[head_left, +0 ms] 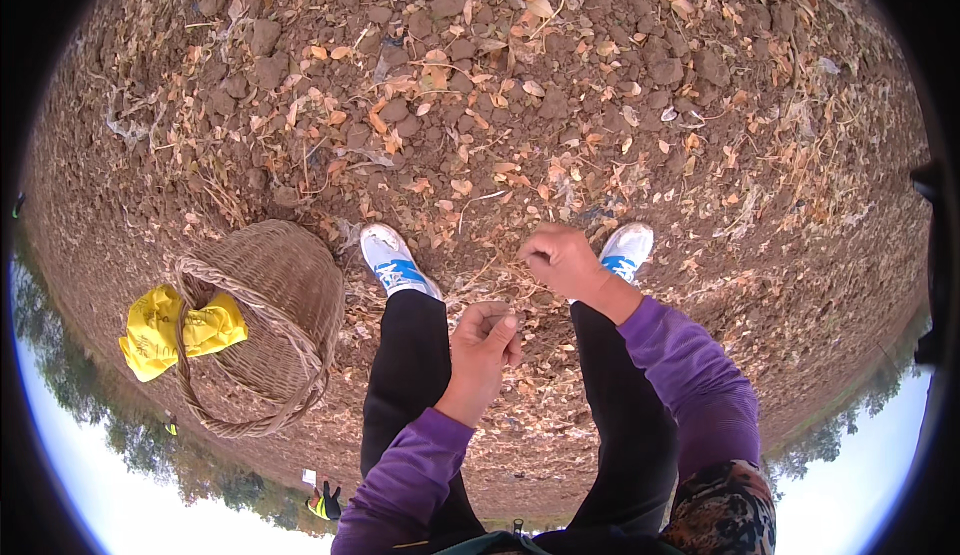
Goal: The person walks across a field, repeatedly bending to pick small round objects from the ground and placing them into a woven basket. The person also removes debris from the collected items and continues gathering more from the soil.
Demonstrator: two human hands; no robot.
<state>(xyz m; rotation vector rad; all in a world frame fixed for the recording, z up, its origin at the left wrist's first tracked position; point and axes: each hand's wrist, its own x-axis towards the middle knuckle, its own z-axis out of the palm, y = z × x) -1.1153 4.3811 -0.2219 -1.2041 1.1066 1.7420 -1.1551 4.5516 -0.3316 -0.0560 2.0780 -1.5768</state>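
Observation:
My left hand (484, 356) is raised between my knees, its fingers curled and the thumb near the fingertips; whether something small is pinched there cannot be told. To its upper right, close by the shoe on the right, is my right hand (561, 256), fingers bent inward, with no object plainly visible in it. A wicker basket (300, 277) with a looped handle lies tipped on its side on the soil, left of my feet. Over its rim and handle hangs a yellow plastic bag (154, 333) bearing writing.
Cloddy brown soil (555, 104) strewn with dry leaves, stalks and scraps of thin plastic film surrounds my white and blue shoes (394, 262). Far off at the lower left, a person (324, 506) in a yellow vest is near the trees.

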